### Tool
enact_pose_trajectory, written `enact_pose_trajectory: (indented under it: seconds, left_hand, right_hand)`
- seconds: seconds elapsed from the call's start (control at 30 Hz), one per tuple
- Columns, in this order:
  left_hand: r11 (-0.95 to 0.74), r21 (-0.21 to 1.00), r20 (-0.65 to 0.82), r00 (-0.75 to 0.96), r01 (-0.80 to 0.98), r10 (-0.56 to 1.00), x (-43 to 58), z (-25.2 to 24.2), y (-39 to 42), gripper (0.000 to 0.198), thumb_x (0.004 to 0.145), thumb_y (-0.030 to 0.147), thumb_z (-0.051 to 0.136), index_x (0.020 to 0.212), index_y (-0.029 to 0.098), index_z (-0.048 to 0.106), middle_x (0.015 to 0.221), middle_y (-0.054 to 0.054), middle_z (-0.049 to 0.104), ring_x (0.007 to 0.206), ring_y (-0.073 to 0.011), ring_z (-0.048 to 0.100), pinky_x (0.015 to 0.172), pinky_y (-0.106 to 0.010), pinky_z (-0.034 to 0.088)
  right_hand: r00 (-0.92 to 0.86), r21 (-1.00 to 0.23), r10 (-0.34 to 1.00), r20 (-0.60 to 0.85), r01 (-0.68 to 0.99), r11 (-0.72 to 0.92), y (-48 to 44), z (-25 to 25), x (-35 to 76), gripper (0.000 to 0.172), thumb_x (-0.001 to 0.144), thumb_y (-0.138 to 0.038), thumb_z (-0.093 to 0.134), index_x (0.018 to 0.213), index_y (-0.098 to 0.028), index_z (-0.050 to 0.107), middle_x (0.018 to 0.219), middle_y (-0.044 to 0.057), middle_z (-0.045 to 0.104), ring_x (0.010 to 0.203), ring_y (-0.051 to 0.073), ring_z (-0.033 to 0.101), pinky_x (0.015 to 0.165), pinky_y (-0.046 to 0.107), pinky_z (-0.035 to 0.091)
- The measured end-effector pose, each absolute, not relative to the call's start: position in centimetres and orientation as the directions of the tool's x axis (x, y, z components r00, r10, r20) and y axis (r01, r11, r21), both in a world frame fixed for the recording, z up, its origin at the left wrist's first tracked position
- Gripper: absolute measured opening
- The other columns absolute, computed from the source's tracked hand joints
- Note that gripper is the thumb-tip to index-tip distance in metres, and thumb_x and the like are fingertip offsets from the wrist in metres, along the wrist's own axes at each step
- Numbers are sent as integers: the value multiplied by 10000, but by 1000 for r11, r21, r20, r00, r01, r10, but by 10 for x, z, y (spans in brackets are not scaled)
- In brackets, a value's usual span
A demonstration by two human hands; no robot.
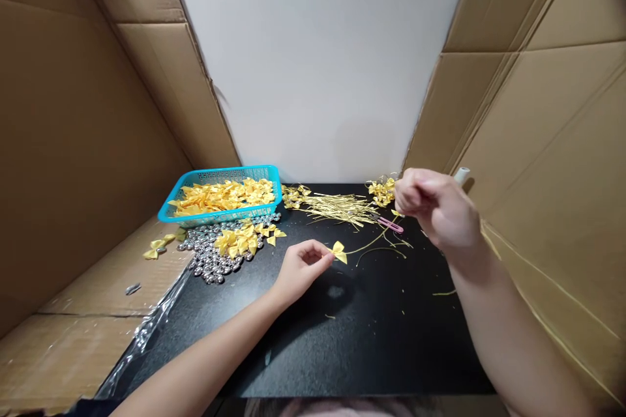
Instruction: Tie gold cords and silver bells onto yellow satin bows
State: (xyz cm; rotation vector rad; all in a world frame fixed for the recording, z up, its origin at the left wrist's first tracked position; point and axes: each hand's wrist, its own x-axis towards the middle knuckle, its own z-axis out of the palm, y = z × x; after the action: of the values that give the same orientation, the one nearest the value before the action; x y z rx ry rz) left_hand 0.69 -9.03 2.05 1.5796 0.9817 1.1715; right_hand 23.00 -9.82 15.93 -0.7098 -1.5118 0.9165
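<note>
Between the thumb and fingers of my left hand is a yellow ribbon bow, pinched at its left side just above the black table. A thin yellow cord runs from the bow up and right to the underside of my right hand. That hand is raised in a fist, closed on the cord's far end, with the grip itself hidden by the fingers. Loose cut strands lie beneath the stretched cord. A slim pink tool lies close to the right fist.
A blue basket full of yellow bows stands back left. Before it are silver beads with bows on top. Behind lie gold cords and finished-looking bow clusters. Cardboard walls flank the table; a white tube stands right.
</note>
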Motion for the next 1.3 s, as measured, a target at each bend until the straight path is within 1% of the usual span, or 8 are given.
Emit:
enact_pose_trajectory:
  seconds: [0.13,0.23,0.33,0.47,0.67,0.87,1.07,1.3]
  left_hand:
    - [-156,988,155,173,-12,973,8,18,-87,268,702,355,781,736,156,605,603,15,644,536,-106,586,556,-213,467]
    - [-106,991,115,122,-78,986,5,20,-84,332,664,364,808,826,176,587,581,60,610,533,-93,573,572,-208,470]
    - [-53,991,66,100,-120,993,3,21,-81,443,612,355,840,951,175,618,564,75,606,522,-91,565,582,-214,475]
    - [32,990,-15,121,-140,993,2,21,-79,401,551,347,874,836,123,702,582,11,664,514,-103,573,573,-237,477]
    - [106,973,-77,144,-206,987,4,19,-81,347,548,307,888,808,131,739,637,-18,709,567,-112,611,614,-241,494]
    - [179,946,-137,167,-270,976,3,17,-83,389,532,315,900,843,138,749,721,-53,750,637,-138,664,665,-265,522]
    - [195,937,-155,152,-291,976,3,23,-84,433,525,347,899,868,137,742,784,-67,762,672,-146,685,685,-269,532]
    - [140,963,-122,90,-233,988,2,26,-86,396,540,312,895,842,131,715,649,-28,730,612,-140,661,634,-248,503]
  right_hand:
    - [-418,-750,835,357,405,523,-96,160,238,317,901,-353,518,696,-191,699,587,4,555,544,124,440,517,266,315]
    - [-457,-690,841,291,509,515,-96,163,241,268,893,-369,571,803,-203,761,631,10,620,599,137,517,549,259,361]
    - [-356,-758,843,403,386,526,-98,163,248,304,903,-457,575,908,-228,775,624,6,581,582,129,481,531,256,357]
    - [-311,-849,843,439,164,502,-103,161,255,357,898,-520,575,1082,-262,739,565,-27,451,532,117,391,494,257,330]
    - [-356,-870,838,414,116,480,-117,167,249,370,892,-477,605,1167,-246,695,616,-11,472,574,130,408,497,264,338]
    - [-308,-905,859,409,-16,425,-117,167,239,223,842,-446,691,901,-239,631,562,-25,547,500,111,461,480,252,378]
    - [-238,-865,849,472,59,497,-111,163,236,157,814,-337,740,765,-209,663,727,35,683,607,123,570,507,251,431]
    - [-125,-839,830,544,-51,542,-115,170,238,126,710,-290,819,685,-241,706,675,1,587,580,120,511,469,263,395]
